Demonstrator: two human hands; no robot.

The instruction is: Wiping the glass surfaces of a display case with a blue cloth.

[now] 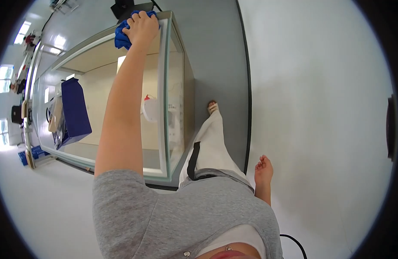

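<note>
My left hand (142,27) holds a crumpled blue cloth (122,38) against the far corner of a glass-topped display case (163,97). The forearm stretches over the glass. On the case's left part lies a dark blue box (76,111), beside a clear plastic bag (58,137) and a beige object (56,113). A white bottle with a red tip (150,110) shows behind the forearm; whether it is inside the case or reflected, I cannot tell. Low at my side hangs my right hand (263,170), its fingers loosely curled and nothing in it.
A black chair (131,11) stands beyond the far corner. Past the case's left end are a rail (30,129), blue containers (34,154) and people in the distance. A black strip (247,81) edges the grey floor (215,55). A black cable (296,242) curves at lower right.
</note>
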